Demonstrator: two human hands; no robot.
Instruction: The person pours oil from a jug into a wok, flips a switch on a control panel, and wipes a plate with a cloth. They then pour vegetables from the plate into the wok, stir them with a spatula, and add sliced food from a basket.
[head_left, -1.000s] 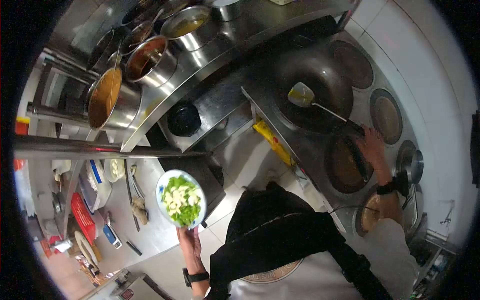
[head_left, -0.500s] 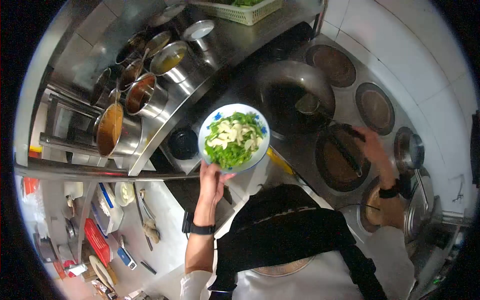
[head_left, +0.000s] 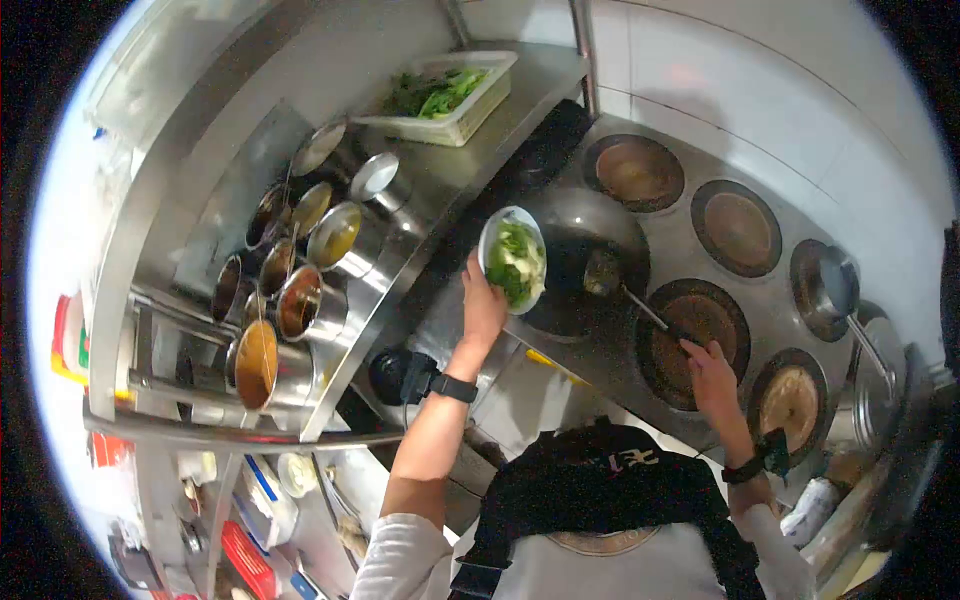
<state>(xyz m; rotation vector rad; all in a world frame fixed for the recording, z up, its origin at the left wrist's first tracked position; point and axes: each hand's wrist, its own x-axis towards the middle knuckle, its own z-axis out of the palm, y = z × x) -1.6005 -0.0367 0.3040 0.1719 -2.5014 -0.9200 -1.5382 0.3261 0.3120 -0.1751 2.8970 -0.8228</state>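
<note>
My left hand (head_left: pixel 484 303) grips a white bowl (head_left: pixel 486 243) by its near-left rim and holds it tilted toward the wok. In the bowl lie chopped green vegetables (head_left: pixel 510 275) with pale slices on top. The dark wok (head_left: pixel 605 218) sits on the stove just right of the bowl, its lower side partly hidden. A ladle (head_left: pixel 602 273) rests with its head inside the wok. Closed around the end of the ladle's handle is my right hand (head_left: pixel 714 380), over a round burner plate.
Several metal pots with sauces, one holding orange liquid (head_left: pixel 256 365), stand on the steel shelf at left. Behind them is a white basket (head_left: pixel 462 125) of leafy greens. Round burner plates (head_left: pixel 736 228) cover the stove at right, where a small long-handled pan (head_left: pixel 838 280) sits.
My left hand has moved the bowl right to the wok and tipped it. My right hand has taken hold of the ladle's handle. The head view has shifted.
</note>
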